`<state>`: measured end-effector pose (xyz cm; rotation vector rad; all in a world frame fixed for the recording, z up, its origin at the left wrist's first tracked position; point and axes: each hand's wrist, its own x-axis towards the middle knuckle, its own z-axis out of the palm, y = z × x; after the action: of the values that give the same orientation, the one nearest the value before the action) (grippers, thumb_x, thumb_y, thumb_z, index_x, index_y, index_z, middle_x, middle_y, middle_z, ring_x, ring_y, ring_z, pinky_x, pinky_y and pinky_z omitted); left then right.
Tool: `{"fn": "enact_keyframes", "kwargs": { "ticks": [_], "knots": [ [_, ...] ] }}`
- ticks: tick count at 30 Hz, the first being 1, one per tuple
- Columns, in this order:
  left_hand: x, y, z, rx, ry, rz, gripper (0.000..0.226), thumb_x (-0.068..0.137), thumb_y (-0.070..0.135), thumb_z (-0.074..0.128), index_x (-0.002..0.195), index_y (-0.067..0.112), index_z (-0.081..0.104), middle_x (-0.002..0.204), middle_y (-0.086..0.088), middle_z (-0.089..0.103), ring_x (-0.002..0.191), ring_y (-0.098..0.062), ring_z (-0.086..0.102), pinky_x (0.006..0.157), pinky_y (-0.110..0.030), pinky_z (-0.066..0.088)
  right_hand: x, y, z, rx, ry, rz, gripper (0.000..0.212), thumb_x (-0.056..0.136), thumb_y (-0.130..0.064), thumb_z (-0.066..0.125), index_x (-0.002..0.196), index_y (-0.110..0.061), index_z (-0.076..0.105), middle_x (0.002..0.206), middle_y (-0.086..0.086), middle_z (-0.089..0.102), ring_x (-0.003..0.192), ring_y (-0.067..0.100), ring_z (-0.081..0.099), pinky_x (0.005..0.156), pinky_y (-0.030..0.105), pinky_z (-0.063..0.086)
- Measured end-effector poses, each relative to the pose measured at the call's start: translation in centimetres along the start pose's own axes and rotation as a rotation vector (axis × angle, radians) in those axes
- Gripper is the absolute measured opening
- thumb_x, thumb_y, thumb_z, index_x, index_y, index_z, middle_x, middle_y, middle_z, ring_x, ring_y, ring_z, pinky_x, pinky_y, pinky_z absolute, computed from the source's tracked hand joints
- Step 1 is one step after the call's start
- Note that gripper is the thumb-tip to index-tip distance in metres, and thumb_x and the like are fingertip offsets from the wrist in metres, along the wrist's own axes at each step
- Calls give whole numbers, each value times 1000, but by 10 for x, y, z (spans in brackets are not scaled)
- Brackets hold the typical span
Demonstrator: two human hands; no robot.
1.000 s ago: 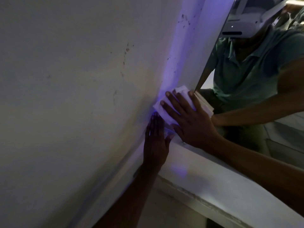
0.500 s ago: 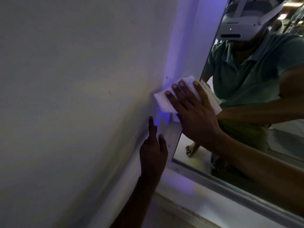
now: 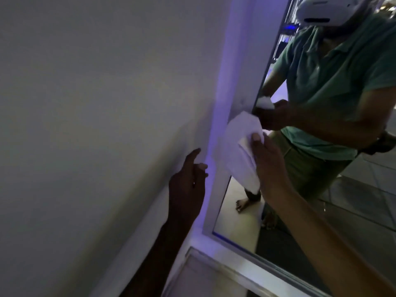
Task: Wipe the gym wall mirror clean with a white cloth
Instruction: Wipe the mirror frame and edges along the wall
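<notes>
The wall mirror [image 3: 353, 196] fills the right side, set in a white frame [image 3: 240, 78] lit purple. My right hand [image 3: 267, 166] holds a folded white cloth [image 3: 240, 151] at the mirror's left edge, where glass meets frame, with the thumb pinching the cloth's fold. My left hand [image 3: 188, 187] is by the plain wall left of the frame, index finger stretched toward it and the other fingers curled, holding nothing. The reflection shows a person in a green shirt with the same cloth.
A pale painted wall [image 3: 96, 114] covers the left half. The frame's lower rail [image 3: 246, 251] runs diagonally at the bottom, with a white ledge [image 3: 203, 277] below it. Tiled floor and bare feet show in the reflection.
My right hand turned from flat on the cloth to a pinching grip, and the cloth now hangs lengthwise along the mirror's edge. My left hand came slightly away from the wall.
</notes>
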<state>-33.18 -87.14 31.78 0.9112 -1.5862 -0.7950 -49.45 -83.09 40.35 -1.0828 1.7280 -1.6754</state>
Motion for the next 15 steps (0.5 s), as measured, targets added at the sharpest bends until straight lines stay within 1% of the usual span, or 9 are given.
{"fn": "enact_keyframes", "kwargs": {
  "ticks": [3,5,6,8,9,11,12,14,15],
  "knots": [
    [-14,58,-16,-69,0,-156,41,103,38,45,140,27,59,98,11,79,84,-6,77,85,-43,62,-14,-20,-29,454,-89,495,28,98,-18,75,71,-16,82,71,-4,77,89,26,75,62,22,58],
    [-30,82,-21,-112,19,-243,33,108,27,48,139,25,61,97,10,80,83,-10,77,83,-39,62,-32,-27,-49,607,-99,773,26,89,-8,78,63,-4,80,71,9,77,69,24,78,50,26,59],
    [-37,95,-21,-114,35,-280,31,111,20,48,138,24,62,97,11,80,83,-12,78,81,-36,62,-38,-26,-60,738,-34,869,24,93,-6,66,76,3,80,83,15,79,75,25,79,60,29,63],
    [-53,119,-19,-103,84,-340,33,112,12,44,136,23,63,96,8,80,84,-16,78,78,-34,62,-54,-26,-89,1047,88,971,38,106,-21,51,128,5,67,125,23,72,112,34,74,90,45,64],
    [-62,130,-16,-94,106,-358,34,112,11,43,136,25,63,97,6,80,85,-17,78,77,-33,62,-63,-28,-104,972,-18,903,51,101,-37,57,140,-4,60,132,22,70,115,38,72,88,53,64],
    [-87,153,-6,-60,137,-381,34,113,12,42,136,24,63,100,2,80,84,-20,79,75,-34,62,-70,-19,-134,1011,-219,935,72,84,-60,62,135,-10,64,118,22,77,95,40,79,69,55,66],
    [-100,162,0,-45,155,-388,33,113,13,42,137,23,62,100,0,80,84,-21,79,74,-35,62,-75,-15,-150,980,-284,891,75,85,-67,57,131,-9,66,116,23,77,91,41,79,67,56,65],
    [-134,185,17,-35,230,-413,32,113,15,42,138,20,62,98,-2,81,84,-24,79,73,-36,62,-84,-6,-186,900,-405,840,83,91,-74,47,134,-6,65,128,27,72,106,45,75,82,59,64],
    [-149,196,25,-37,257,-425,32,113,16,43,138,20,63,98,-3,81,84,-25,79,73,-36,63,-90,-5,-202,853,-489,828,83,90,-72,55,137,-4,64,135,28,68,117,46,71,93,60,60]
  ]
}}
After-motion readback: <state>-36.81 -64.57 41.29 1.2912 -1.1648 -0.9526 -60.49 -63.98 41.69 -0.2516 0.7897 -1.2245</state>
